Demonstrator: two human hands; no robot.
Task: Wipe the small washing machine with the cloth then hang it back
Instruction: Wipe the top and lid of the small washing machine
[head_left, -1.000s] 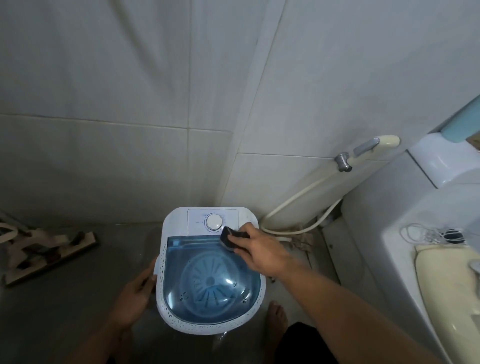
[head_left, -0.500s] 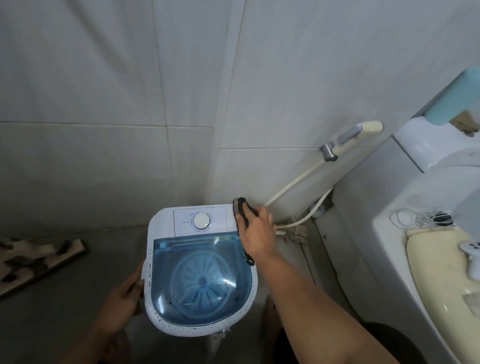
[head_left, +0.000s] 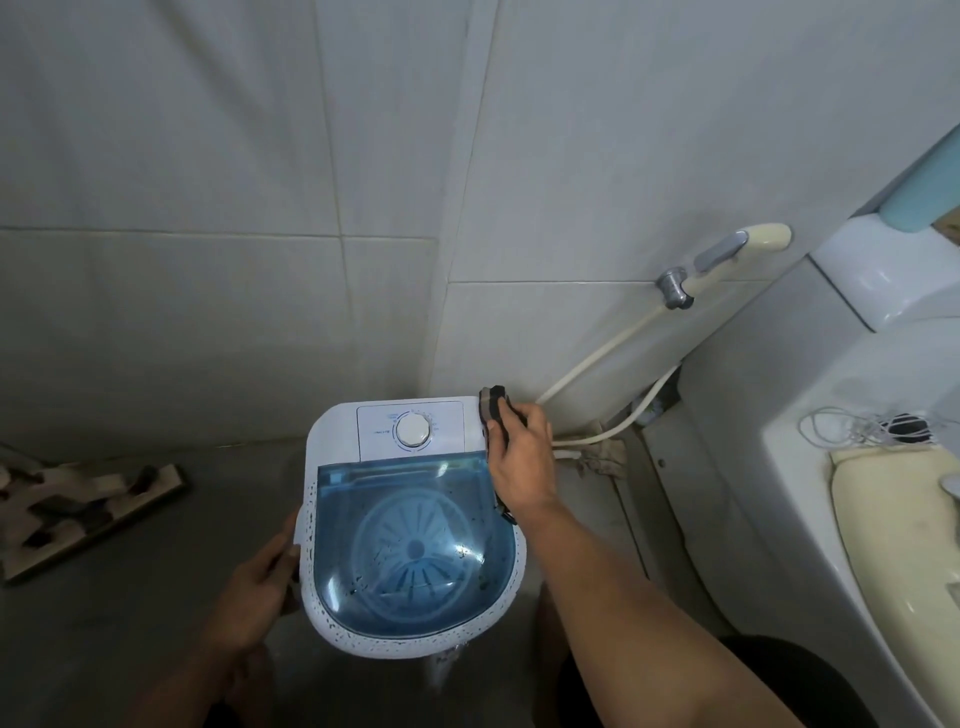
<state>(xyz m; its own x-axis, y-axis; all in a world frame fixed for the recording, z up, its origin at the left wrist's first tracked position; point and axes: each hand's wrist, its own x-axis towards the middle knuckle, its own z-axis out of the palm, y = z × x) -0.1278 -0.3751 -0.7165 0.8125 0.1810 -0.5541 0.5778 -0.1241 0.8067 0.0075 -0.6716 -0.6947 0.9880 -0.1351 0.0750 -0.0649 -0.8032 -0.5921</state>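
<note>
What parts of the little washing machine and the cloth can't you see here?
Head view only:
- Most of the cloth: the right hand covers it.
- The washing machine sides and bottom: hidden under its own top.
- Print around the dial: too small to read.
- Left hand fingertips: behind the machine's edge.

I am counting one washing machine (head_left: 410, 525) with one dial (head_left: 412, 431) and one blue lid (head_left: 415, 545). I am seeing one cloth (head_left: 493, 410), my two hands, left (head_left: 254, 592) and right (head_left: 519, 457), one spray hose (head_left: 727, 260), and one floor mat (head_left: 83, 514).
</note>
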